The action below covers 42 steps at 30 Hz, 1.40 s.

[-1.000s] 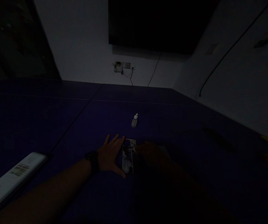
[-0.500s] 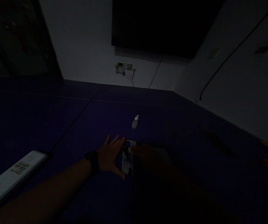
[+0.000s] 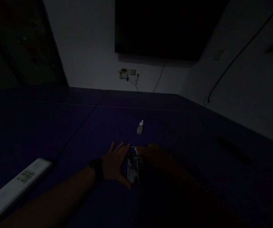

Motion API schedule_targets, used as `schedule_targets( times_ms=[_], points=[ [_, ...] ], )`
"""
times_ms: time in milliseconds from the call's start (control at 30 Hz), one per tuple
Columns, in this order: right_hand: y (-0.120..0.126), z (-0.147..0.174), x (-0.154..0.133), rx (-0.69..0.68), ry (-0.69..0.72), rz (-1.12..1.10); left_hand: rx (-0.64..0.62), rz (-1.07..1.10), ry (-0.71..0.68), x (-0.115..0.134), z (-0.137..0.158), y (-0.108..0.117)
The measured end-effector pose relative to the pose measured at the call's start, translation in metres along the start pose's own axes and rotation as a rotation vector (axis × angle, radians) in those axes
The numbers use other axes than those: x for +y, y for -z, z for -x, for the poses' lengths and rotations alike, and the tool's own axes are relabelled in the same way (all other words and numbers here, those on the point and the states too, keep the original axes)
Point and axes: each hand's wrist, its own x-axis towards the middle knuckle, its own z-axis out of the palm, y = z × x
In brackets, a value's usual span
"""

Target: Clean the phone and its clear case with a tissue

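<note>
A phone-shaped slab with a dark-and-pale picture on its face lies on the dark blue table. My left hand, wearing a black watch, rests flat with fingers spread along the slab's left edge. Over its upper right part is my right hand, fingers bent and pointing left. Something small and white shows under those fingertips, too dim to name. Beyond both hands stands a clear dropper bottle with a white top. Deep shadow hides most of my right forearm and the slab's right side.
At the left lies a long white device with a label and a round dark disc. A dark, indistinct shape lies at the right. Seams cross the table. A wall holds sockets, cords and a large black screen.
My right hand has shifted up toward the slab's top edge. My left hand keeps its place beside it. The whole view has moved slightly, and a bright mark shows on the white device's disc.
</note>
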Motion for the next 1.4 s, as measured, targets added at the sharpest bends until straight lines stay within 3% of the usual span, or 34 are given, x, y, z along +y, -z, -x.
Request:
schedule_targets(
  times_ms=[133,333,533,700,900,1067,1400],
  points=[
    [0.005,-0.001,-0.002,0.003,-0.056,-0.01,0.003,-0.006,0.001,-0.002,0.0,-0.001],
    [0.003,0.005,-0.004,-0.018,0.013,-0.047,0.005,-0.019,-0.014,-0.005,0.0,-0.005],
    [0.003,0.004,0.003,-0.054,-0.056,-0.044,0.003,-0.029,-0.004,-0.004,0.0,-0.004],
    [0.001,0.002,0.005,-0.093,0.009,-0.061,-0.02,-0.023,0.01,-0.001,0.0,-0.001],
    [0.007,0.004,0.009,-0.079,-0.083,-0.073,0.007,-0.004,0.003,-0.001,0.0,-0.001],
    [0.006,0.002,0.006,-0.048,-0.021,-0.057,-0.003,0.01,-0.005,-0.002,-0.001,-0.001],
    [0.004,0.007,0.002,-0.032,-0.043,-0.087,0.013,0.016,-0.01,-0.002,0.0,-0.003]
  ],
)
